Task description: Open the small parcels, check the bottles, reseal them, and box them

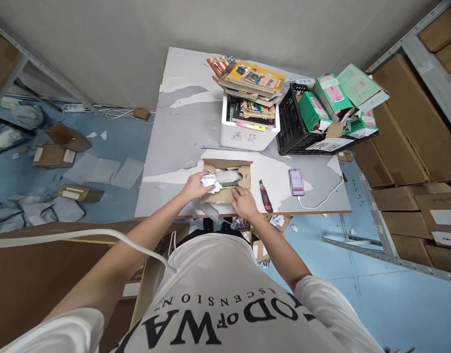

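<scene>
Brown cardboard box lies open between left fingers, clamped on crumpled white paper, and right fingers, touching its near side, closure undetermined. Snagged paper could drag out the wrapped item right of the left fingers.

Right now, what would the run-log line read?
left grip: holding crumpled white paper | right grip: at open cardboard box, near side | inside: unidentified item | right: utility knife

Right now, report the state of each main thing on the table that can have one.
Small cardboard box: open, item inside
Crumpled paper: held in the left fingers
Box cutter: lying flat, blade unclear
Phone: screen lit, cable plugged in
White bin: books piled above rim
Black crate: heaped with green boxes
</scene>
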The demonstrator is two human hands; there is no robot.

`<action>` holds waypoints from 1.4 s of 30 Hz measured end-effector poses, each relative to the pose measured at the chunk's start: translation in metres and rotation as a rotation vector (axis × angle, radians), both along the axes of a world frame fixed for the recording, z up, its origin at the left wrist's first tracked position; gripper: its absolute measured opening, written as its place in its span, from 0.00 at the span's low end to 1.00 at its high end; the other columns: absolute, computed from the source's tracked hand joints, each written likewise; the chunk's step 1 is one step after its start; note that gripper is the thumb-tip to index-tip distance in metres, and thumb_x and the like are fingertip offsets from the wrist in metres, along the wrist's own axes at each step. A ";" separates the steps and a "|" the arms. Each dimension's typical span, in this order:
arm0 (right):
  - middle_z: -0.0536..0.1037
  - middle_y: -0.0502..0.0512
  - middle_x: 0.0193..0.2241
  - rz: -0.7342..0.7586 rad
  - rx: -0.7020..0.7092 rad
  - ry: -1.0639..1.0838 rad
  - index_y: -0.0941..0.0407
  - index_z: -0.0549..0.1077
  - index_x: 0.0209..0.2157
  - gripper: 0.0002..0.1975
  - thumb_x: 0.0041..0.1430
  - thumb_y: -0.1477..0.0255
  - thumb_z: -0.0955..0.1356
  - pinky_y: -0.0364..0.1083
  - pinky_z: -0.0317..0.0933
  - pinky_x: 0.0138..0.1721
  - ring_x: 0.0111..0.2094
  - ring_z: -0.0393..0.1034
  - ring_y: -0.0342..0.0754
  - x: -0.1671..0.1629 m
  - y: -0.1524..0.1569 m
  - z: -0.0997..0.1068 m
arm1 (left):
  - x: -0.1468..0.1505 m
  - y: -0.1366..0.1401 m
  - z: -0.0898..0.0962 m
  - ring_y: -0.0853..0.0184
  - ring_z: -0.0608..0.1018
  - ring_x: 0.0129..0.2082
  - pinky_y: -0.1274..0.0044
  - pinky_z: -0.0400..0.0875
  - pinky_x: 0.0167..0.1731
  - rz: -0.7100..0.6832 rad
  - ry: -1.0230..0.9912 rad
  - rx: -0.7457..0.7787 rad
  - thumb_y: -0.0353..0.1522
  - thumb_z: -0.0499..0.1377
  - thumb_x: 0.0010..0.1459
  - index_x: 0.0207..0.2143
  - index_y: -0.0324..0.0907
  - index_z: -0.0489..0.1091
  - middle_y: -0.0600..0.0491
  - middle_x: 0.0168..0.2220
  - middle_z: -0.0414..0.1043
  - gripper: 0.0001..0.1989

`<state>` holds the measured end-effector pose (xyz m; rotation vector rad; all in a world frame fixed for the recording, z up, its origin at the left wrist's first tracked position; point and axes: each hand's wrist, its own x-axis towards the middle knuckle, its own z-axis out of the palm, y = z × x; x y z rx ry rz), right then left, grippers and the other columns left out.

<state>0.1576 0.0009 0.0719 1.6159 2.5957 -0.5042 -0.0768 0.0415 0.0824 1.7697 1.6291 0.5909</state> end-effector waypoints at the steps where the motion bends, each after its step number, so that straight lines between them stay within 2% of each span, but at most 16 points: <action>1: 0.72 0.66 0.53 -0.014 -0.035 -0.021 0.61 0.68 0.55 0.22 0.62 0.71 0.58 0.53 0.57 0.55 0.54 0.65 0.56 -0.002 0.007 0.005 | 0.003 0.002 -0.003 0.56 0.76 0.44 0.69 0.70 0.46 -0.046 0.038 0.039 0.41 0.62 0.44 0.46 0.38 0.71 0.46 0.46 0.74 0.26; 4: 0.78 0.66 0.40 -0.025 -0.116 -0.186 0.59 0.76 0.43 0.18 0.64 0.72 0.57 0.51 0.64 0.43 0.42 0.73 0.56 -0.010 0.034 0.015 | 0.017 0.010 -0.006 0.55 0.76 0.47 0.69 0.68 0.48 -0.286 0.185 0.082 0.37 0.60 0.43 0.46 0.39 0.71 0.46 0.47 0.74 0.25; 6: 0.78 0.66 0.39 0.021 -0.096 -0.282 0.60 0.76 0.42 0.15 0.62 0.75 0.59 0.51 0.64 0.40 0.40 0.74 0.56 -0.017 0.052 0.018 | 0.025 0.018 -0.005 0.54 0.77 0.44 0.67 0.68 0.46 -0.453 0.327 0.046 0.37 0.60 0.43 0.46 0.40 0.71 0.45 0.43 0.76 0.25; 10: 0.76 0.66 0.45 0.158 -0.035 -0.290 0.59 0.74 0.45 0.17 0.61 0.81 0.58 0.50 0.61 0.45 0.47 0.70 0.55 -0.028 0.079 0.015 | 0.035 0.037 0.000 0.52 0.77 0.40 0.62 0.63 0.48 -0.665 0.582 -0.019 0.43 0.59 0.44 0.41 0.40 0.73 0.44 0.36 0.78 0.22; 13: 0.73 0.66 0.50 0.237 -0.016 -0.292 0.61 0.74 0.44 0.16 0.63 0.80 0.58 0.50 0.57 0.51 0.53 0.65 0.55 -0.032 0.092 0.007 | 0.038 0.048 0.005 0.51 0.76 0.41 0.58 0.55 0.52 -0.730 0.685 -0.096 0.47 0.58 0.45 0.39 0.40 0.73 0.43 0.37 0.78 0.24; 15: 0.73 0.67 0.50 0.259 -0.016 -0.307 0.62 0.74 0.45 0.17 0.63 0.80 0.57 0.50 0.56 0.51 0.52 0.66 0.54 -0.030 0.097 0.000 | 0.039 0.051 0.010 0.49 0.76 0.41 0.57 0.53 0.52 -0.745 0.732 -0.122 0.49 0.58 0.45 0.40 0.38 0.73 0.40 0.36 0.77 0.27; 19: 0.77 0.66 0.44 0.277 -0.024 -0.336 0.63 0.72 0.47 0.17 0.63 0.81 0.57 0.52 0.54 0.51 0.44 0.71 0.53 -0.024 0.102 -0.011 | 0.034 0.049 0.028 0.48 0.76 0.40 0.57 0.52 0.52 -0.748 0.742 -0.042 0.46 0.58 0.46 0.40 0.36 0.73 0.38 0.34 0.77 0.25; 24: 0.78 0.65 0.43 0.300 -0.021 -0.327 0.62 0.73 0.45 0.16 0.62 0.81 0.58 0.51 0.53 0.49 0.43 0.72 0.53 -0.018 0.105 -0.013 | 0.008 0.040 0.042 0.50 0.77 0.40 0.56 0.50 0.55 -0.628 0.691 -0.019 0.42 0.58 0.46 0.42 0.38 0.72 0.43 0.33 0.77 0.23; 28: 0.78 0.63 0.42 0.289 -0.028 -0.303 0.61 0.73 0.44 0.15 0.61 0.82 0.59 0.50 0.52 0.46 0.42 0.72 0.51 -0.014 0.105 -0.012 | -0.024 0.032 0.033 0.52 0.76 0.45 0.62 0.58 0.53 -0.471 0.594 -0.076 0.39 0.57 0.44 0.47 0.42 0.70 0.46 0.41 0.77 0.25; 32: 0.78 0.62 0.43 0.267 -0.049 -0.271 0.59 0.74 0.42 0.12 0.63 0.76 0.60 0.48 0.52 0.46 0.43 0.72 0.51 -0.012 0.106 -0.014 | -0.043 0.027 0.016 0.55 0.75 0.47 0.69 0.64 0.48 -0.376 0.494 -0.078 0.35 0.57 0.44 0.52 0.46 0.69 0.51 0.47 0.76 0.29; 34: 0.78 0.62 0.44 0.249 -0.057 -0.261 0.59 0.74 0.41 0.14 0.65 0.74 0.59 0.49 0.52 0.46 0.43 0.72 0.51 -0.011 0.106 -0.015 | -0.047 0.025 0.010 0.55 0.73 0.51 0.69 0.63 0.51 -0.368 0.496 -0.075 0.33 0.56 0.44 0.53 0.47 0.69 0.52 0.51 0.74 0.30; 38: 0.78 0.62 0.44 0.210 -0.063 -0.257 0.59 0.73 0.44 0.16 0.62 0.80 0.57 0.49 0.52 0.46 0.43 0.72 0.52 -0.011 0.107 -0.016 | -0.047 0.026 0.006 0.55 0.69 0.57 0.67 0.60 0.54 -0.391 0.544 -0.080 0.31 0.56 0.44 0.53 0.46 0.69 0.50 0.54 0.71 0.30; 42: 0.76 0.62 0.47 0.198 -0.059 -0.252 0.59 0.71 0.47 0.19 0.59 0.84 0.57 0.48 0.53 0.47 0.44 0.71 0.52 -0.012 0.107 -0.013 | -0.037 0.029 0.007 0.51 0.73 0.51 0.65 0.64 0.47 -0.313 0.592 -0.125 0.34 0.56 0.45 0.52 0.46 0.68 0.46 0.49 0.74 0.28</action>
